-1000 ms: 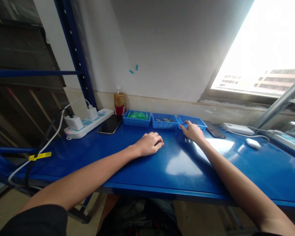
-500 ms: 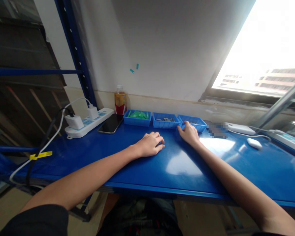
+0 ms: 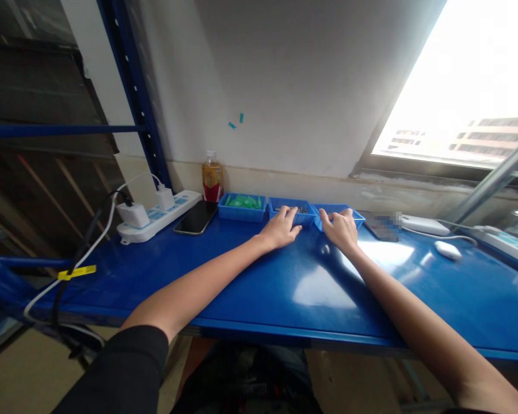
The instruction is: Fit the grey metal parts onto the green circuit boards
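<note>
My left hand (image 3: 281,227) reaches to the front rim of the middle blue bin (image 3: 274,205), its thumb apart from the fingers and nothing visible in it. Small grey pieces (image 3: 303,210) lie in that bin, too small to name. Over the front of the right blue bin (image 3: 360,221) is my right hand (image 3: 342,229), with thumb and fingers apart. The hand covers most of that bin's inside, so its contents are hidden. Green pieces (image 3: 243,201) fill the left blue bin (image 3: 242,215), which neither hand touches.
Left of the bins are a bottle (image 3: 212,177), a dark phone (image 3: 195,218) and a power strip (image 3: 133,233) with plugged-in chargers. On the right lie a blurred-out flat object (image 3: 382,227), a white power bank (image 3: 425,225), a small white case (image 3: 448,250) and another power strip (image 3: 511,244).
My left hand has moved forward and right from the tabletop to the middle bin. My right hand has shifted slightly right, further over the right bin.
</note>
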Demonstrator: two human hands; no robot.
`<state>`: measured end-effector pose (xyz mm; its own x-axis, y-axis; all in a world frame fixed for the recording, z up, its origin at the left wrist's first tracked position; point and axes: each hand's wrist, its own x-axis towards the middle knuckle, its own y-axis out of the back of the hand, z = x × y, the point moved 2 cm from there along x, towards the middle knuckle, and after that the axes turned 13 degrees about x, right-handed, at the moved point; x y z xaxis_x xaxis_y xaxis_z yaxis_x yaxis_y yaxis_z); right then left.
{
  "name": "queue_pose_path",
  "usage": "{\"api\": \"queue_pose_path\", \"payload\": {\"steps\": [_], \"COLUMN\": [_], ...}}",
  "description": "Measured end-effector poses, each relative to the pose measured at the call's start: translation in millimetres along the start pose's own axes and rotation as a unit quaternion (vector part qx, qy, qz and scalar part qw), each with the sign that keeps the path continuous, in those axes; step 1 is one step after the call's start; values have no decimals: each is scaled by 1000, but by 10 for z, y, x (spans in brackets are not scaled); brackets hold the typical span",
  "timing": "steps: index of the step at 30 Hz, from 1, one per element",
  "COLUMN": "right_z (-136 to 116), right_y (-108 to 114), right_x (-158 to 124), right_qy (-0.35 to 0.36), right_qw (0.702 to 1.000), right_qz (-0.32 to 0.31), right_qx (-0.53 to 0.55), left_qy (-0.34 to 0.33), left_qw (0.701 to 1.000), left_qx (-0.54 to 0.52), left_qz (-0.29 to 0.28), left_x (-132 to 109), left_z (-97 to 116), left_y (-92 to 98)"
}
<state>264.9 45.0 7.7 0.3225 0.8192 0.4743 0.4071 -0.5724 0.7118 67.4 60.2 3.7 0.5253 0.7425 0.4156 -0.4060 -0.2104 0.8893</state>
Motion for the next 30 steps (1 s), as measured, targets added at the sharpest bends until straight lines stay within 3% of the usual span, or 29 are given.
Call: {"api": "queue_pose_path", "payload": {"steps": [5, 9, 12, 19, 25, 30], "right_z": [274, 525, 634, 745, 730, 694], "right_y": [127, 192, 190, 282, 392, 424], "right_x": [175, 233, 245, 284, 348, 342], "right_qy": [-39, -161, -217, -209, -194, -180], "right_qw": [999, 979, 962, 952, 942, 953], "right_qz": [20, 54, 34, -7, -16, -49], "right_qx": [14, 110, 161, 224, 272, 237], "left_qy": [33, 63, 73, 24, -20, -61], "left_qw": [999, 998, 997, 998, 990, 989], "left_qx": [28, 24, 0, -46, -93, -46], "left_qz": [-4, 11, 24, 22, -108, -130], "left_x": [8, -67, -142, -530, -711, -712], "left_z": [2, -1, -27, -56, 166, 166], "left_y": [2, 89, 157, 385, 532, 560]}}
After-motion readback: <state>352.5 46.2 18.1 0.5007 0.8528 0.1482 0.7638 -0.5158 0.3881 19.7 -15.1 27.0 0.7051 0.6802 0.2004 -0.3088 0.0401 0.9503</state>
